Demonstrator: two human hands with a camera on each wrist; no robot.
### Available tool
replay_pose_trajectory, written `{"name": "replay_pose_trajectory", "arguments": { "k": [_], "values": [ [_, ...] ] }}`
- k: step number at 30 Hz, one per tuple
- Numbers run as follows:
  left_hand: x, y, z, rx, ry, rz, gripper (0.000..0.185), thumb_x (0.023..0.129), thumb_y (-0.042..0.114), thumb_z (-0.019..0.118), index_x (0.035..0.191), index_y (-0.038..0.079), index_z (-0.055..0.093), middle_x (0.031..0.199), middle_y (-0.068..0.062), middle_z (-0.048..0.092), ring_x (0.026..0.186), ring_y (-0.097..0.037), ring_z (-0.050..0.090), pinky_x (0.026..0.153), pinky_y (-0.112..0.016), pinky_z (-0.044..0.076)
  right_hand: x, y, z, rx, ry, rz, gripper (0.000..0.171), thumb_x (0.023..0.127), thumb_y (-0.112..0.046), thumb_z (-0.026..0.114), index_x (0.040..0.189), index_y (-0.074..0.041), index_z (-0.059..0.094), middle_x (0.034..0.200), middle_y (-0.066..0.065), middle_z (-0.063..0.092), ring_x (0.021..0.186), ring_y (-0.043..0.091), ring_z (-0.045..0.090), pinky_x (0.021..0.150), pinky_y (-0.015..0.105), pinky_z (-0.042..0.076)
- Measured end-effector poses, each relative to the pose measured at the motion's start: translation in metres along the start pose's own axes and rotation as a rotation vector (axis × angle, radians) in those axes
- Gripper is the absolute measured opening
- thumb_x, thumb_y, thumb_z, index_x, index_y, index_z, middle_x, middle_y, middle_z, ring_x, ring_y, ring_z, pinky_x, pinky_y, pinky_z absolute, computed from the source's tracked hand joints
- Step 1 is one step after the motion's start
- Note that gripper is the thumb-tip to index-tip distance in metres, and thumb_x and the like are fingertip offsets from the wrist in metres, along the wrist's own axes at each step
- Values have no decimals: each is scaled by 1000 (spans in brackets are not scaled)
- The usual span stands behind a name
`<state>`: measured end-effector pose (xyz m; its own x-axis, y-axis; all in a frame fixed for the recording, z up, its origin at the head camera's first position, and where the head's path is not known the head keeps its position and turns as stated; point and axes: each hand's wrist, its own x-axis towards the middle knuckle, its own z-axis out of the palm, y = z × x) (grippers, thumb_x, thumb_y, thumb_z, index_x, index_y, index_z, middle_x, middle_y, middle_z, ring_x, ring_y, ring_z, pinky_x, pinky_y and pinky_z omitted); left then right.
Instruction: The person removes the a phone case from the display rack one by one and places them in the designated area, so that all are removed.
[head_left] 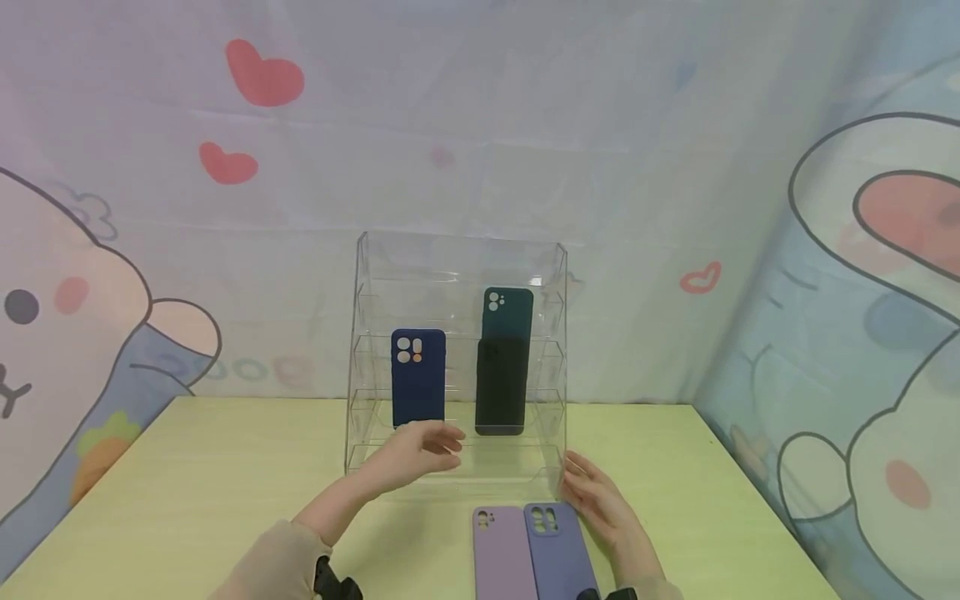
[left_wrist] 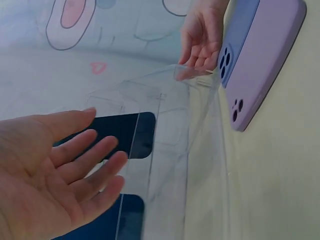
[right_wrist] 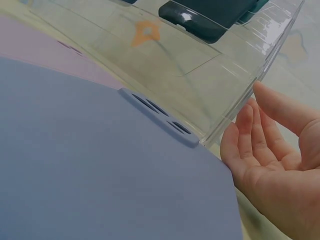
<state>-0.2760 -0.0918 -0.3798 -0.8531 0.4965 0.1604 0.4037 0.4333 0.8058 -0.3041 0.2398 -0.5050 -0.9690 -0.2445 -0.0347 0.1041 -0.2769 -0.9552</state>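
On the pale green table (head_left: 187,483) the left hand (head_left: 416,454) reaches out in front of the clear rack (head_left: 457,258), its fingers (left_wrist: 85,150) spread and relaxed, holding nothing; whether they touch the rack's lower front cannot be told. Just above that hand a dark blue phone case (head_left: 417,379) stands upright on a tier at the rack's left. To its right a black phone case (head_left: 500,387) stands on about the same level, and a dark green phone case (head_left: 507,312) sits one tier higher, partly hidden behind the black one. On the table just in front of the rack lie two more cases side by side and touching: a lilac phone case (head_left: 501,554) on the left and a blue-grey phone case (head_left: 558,550) on the right, camera holes toward the rack. The right hand (head_left: 600,500) is released too, fingers (right_wrist: 250,135) straight, resting by the rack's front right corner and just beside the blue-grey case.
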Motion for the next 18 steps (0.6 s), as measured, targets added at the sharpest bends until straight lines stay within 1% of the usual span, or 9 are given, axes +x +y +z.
{"name": "replay_pose_trajectory", "arguments": {
  "k": [2,4,5,8,10,12,16,18],
  "values": [
    [3,1,-6,8,70,30,33,92,14,68,122,0,63,115,-16,68,106,-30,65,87,-37,57,0,0,0,1,2,6,67,99,3,44,153,6,5,148,11,36,112,2,57,101,18,45],
    [5,2,-11,23,146,45,31,92,12,67,120,0,64,115,-16,68,106,-30,65,88,-39,57,-1,-1,0,-5,5,2,66,99,2,44,153,6,6,151,15,33,112,2,57,101,18,45],
    [6,3,-14,22,181,44,31,92,10,67,120,0,63,115,-16,68,106,-31,65,89,-40,57,-2,-1,0,-13,3,-1,66,100,2,44,153,7,5,152,16,31,112,2,57,101,18,45],
    [8,5,-22,25,286,21,31,91,7,66,121,0,63,117,-17,68,109,-32,63,92,-44,55,-2,0,0,-26,3,-14,66,100,1,45,152,9,6,151,15,34,112,2,57,100,18,46],
    [8,6,-27,20,339,10,33,91,5,66,123,-1,62,120,-18,66,112,-33,61,94,-46,53,-2,1,0,-26,5,-17,66,99,1,45,152,9,6,151,16,34,112,2,57,100,19,46],
    [10,6,-33,23,399,-2,35,91,5,66,125,1,61,122,-17,65,114,-33,59,94,-47,51,-2,1,1,-15,5,-13,66,99,2,45,152,8,6,153,18,30,111,2,57,99,18,46],
    [13,3,-45,37,508,-11,38,90,5,68,127,2,60,125,-16,65,117,-31,58,94,-45,52,-1,0,1,0,0,-1,66,99,2,44,153,6,6,158,24,15,111,1,57,100,17,45],
    [15,2,-50,44,556,-6,39,90,6,69,127,2,60,126,-16,64,117,-31,58,93,-45,53,0,0,0,1,1,0,66,99,2,44,153,6,6,159,25,14,112,1,56,100,17,45]
  ]
}}
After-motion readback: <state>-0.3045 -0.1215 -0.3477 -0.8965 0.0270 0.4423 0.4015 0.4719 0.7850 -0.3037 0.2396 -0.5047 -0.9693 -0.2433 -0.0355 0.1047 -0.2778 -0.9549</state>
